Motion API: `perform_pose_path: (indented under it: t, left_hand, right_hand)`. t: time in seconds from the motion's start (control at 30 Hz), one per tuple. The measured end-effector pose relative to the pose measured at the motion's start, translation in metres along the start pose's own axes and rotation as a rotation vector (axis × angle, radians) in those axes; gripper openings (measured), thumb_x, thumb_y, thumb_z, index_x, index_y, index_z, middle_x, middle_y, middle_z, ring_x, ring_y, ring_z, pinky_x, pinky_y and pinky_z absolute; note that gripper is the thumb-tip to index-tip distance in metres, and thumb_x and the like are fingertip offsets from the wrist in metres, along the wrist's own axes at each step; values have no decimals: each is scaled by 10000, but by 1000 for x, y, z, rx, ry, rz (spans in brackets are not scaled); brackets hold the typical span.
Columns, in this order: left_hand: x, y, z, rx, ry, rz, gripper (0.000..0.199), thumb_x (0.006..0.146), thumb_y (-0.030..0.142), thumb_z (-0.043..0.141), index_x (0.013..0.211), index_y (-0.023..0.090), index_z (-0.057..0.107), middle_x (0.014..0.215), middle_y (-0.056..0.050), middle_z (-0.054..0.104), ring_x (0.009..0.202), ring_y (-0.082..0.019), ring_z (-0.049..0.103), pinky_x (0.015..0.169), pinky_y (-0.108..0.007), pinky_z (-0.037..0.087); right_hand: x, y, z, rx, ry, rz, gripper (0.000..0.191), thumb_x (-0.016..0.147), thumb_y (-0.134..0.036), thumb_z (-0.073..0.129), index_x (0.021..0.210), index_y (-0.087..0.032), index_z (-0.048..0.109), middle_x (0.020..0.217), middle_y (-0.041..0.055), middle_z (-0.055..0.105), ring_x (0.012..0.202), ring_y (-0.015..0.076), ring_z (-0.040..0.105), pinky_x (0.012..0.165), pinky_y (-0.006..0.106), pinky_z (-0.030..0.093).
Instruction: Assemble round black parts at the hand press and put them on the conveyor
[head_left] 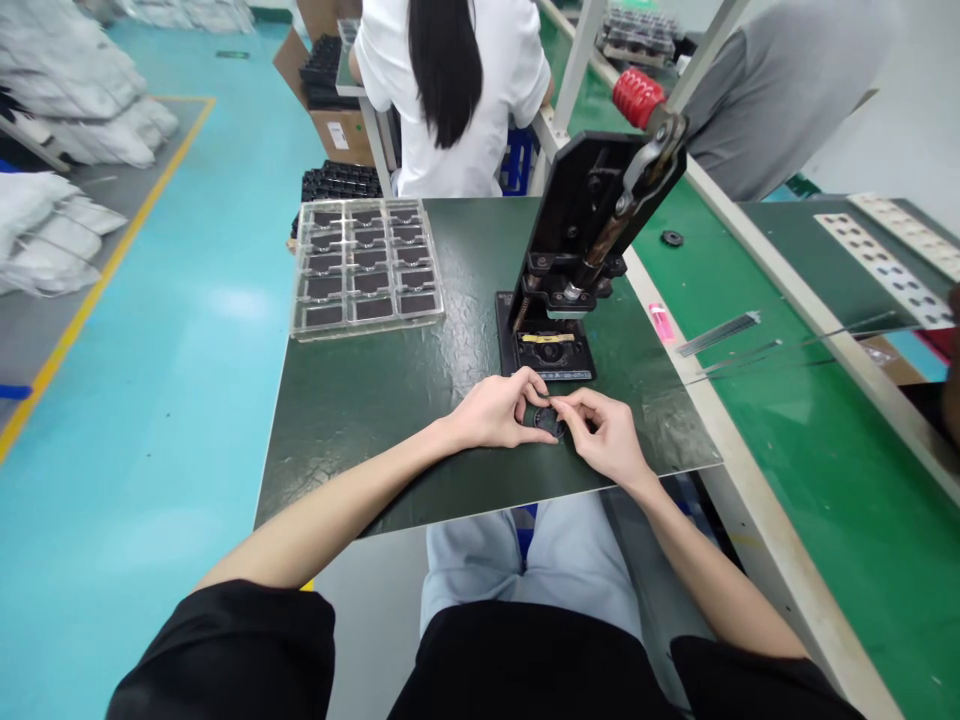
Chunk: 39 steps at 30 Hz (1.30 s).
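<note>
Close to the front of the dark green tabletop, a small round black part is between my two hands. My left hand grips it from the left, thumb and fingers curved around its rim. From the right, my right hand reaches in with thumb and index finger pinched at the part's upper edge. Whatever sits in that pinch is too small to make out. Just beyond my hands stands a black hand press with a red grip on its lever and a yellow strip across its base.
A clear tray with dark pieces in its compartments lies at the table's left. On the right runs a green conveyor holding a black disc and thin metal strips. A person in white sits ahead.
</note>
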<state>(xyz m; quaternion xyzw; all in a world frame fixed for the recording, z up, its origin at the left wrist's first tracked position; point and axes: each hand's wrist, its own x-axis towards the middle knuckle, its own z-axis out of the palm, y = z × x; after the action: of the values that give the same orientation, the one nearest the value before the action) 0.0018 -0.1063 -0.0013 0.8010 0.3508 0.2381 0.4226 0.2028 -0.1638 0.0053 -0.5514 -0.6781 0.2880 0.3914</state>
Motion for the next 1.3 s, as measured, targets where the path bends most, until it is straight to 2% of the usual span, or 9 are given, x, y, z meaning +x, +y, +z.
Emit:
perform_pose_path:
  t: [0.5,0.67,0.8,0.9,0.97,1.07,1.13,1.2,1.3]
  left_hand:
    - [-2,1,-1,19,1,-8,613,679,490,918,1073,233,525,753,54,709,640,-162,690,613,-259,460]
    - [-2,3,-1,30,-6,-2,600,678,478,913,1047,237,507,757,58,694,629,-161,680,601,-264,450]
    - [0,4,-1,51,-7,7,590,666,487,913,1010,244,500,720,76,671,610,-162,680,584,-269,431]
    - [1,3,0,46,-1,-3,615,652,481,925,1010,245,484,795,63,735,615,-156,687,602,-274,445]
    - [0,3,1,44,10,-10,625,653,483,927,1017,246,477,873,49,770,627,-149,692,620,-277,460]
    - [-4,2,3,65,19,2,621,675,500,915,1052,249,491,889,46,772,638,-146,693,626,-276,468]
    - [-7,4,2,76,31,44,615,694,501,905,1088,248,507,868,47,757,646,-145,691,627,-273,478]
    - [-7,6,-1,91,96,99,588,718,492,895,1107,245,530,889,39,745,651,-134,680,635,-267,495]
    - [2,6,-7,150,379,118,507,754,463,880,1073,230,564,948,14,729,674,-118,653,657,-258,507]
  right_hand:
    - [-2,-7,3,-219,18,-226,262,1007,-258,540,748,-221,559,654,-3,546,564,135,490,593,288,407]
    - [-2,-6,6,-221,43,-267,285,1005,-229,536,721,-217,516,652,-5,525,570,131,481,583,289,391]
    - [0,-7,5,-73,62,-136,302,999,-337,587,725,-211,571,617,-16,535,512,116,466,509,271,377]
    - [0,-7,2,152,307,32,323,989,-469,618,793,-213,599,671,-9,609,493,106,504,478,253,422]
    - [-3,-7,0,246,451,71,338,972,-519,640,838,-211,606,772,18,675,557,115,589,543,261,515]
    - [-10,-6,-4,300,400,82,348,962,-544,652,885,-206,626,886,61,736,675,141,674,653,298,600]
    - [-17,-3,-9,307,329,119,345,967,-540,649,908,-201,645,856,58,740,644,133,659,617,286,592]
    - [-22,1,-13,298,325,160,339,959,-532,665,948,-194,679,785,36,714,593,114,619,576,262,567]
    - [-22,6,-16,352,337,223,362,927,-542,702,1009,-189,716,742,17,684,552,98,574,534,248,548]
